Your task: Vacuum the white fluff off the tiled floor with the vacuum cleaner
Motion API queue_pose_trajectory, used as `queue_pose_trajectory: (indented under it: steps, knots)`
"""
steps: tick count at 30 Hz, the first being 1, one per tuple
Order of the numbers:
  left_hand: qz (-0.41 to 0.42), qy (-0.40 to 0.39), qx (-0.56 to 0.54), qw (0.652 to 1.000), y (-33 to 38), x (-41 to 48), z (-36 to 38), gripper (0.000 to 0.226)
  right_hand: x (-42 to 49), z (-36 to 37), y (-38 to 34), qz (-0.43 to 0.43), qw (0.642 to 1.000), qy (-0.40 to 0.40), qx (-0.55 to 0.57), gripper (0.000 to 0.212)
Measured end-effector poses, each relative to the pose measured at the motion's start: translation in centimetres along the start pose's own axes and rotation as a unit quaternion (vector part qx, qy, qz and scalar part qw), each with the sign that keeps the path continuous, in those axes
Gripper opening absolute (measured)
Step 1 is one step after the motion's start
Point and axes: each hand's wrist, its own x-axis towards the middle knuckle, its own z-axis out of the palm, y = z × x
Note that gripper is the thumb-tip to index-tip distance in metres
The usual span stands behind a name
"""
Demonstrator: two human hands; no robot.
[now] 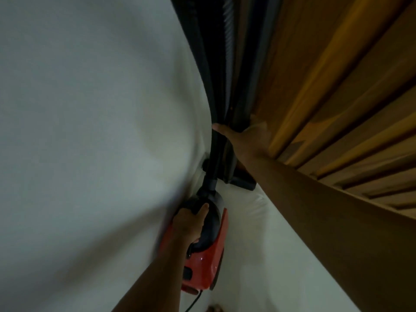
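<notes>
- Gripping firmly, the left hand (pixel 191 224) is curled round the vacuum cleaner (pixel 202 266) handle.
- Dark tubes (pixel 238 111) are clasped by the right hand (pixel 245 137), thumb spread wide, fingertips hidden behind them.

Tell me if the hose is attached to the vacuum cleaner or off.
Attached: the black ribbed hose runs straight into the front of the red vacuum cleaner, which the left hand grips.

Narrow gap between wall (pixel 90 109) and wooden panels (pixel 337 86), crowded by vacuum hose (pixel 208 86).
</notes>
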Motion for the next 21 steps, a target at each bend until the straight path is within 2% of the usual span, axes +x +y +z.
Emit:
queue_pose_trajectory:
  steps: [5, 9, 11, 14, 18, 21]
  knots:
    - [-0.024, -0.063, 0.036, 0.997, 0.4, 1.0, 0.7, 0.048, 0.3, 0.6, 0.7, 0.002, 0.999, -0.016, -0.035, 0.062]
    - [0.012, -0.065, 0.067, 0.996, 1.0, 1.7, 0.7, 0.038, 0.4, -0.7, -0.1, -0.027, 0.991, -0.040, -0.125, 0.063]
    - [0.018, -0.063, 0.109, 0.992, 0.7, 1.8, 0.5, 0.037, 0.5, -1.5, -0.7, -0.009, 0.987, -0.063, -0.147, 0.057]
    - [0.028, -0.063, 0.124, 0.990, 0.7, 1.8, 0.4, 0.047, 0.8, -2.0, -0.6, 0.007, 0.987, -0.083, -0.139, 0.045]
    - [0.025, -0.084, 0.132, 0.987, 1.1, 2.8, 0.6, 0.039, 0.1, -1.8, 0.9, -0.004, 0.994, -0.053, -0.100, 0.037]
    - [0.030, -0.083, 0.164, 0.982, 1.9, 2.2, 0.0, 0.038, -0.6, -1.8, 2.4, 0.027, 0.996, -0.056, -0.070, 0.038]
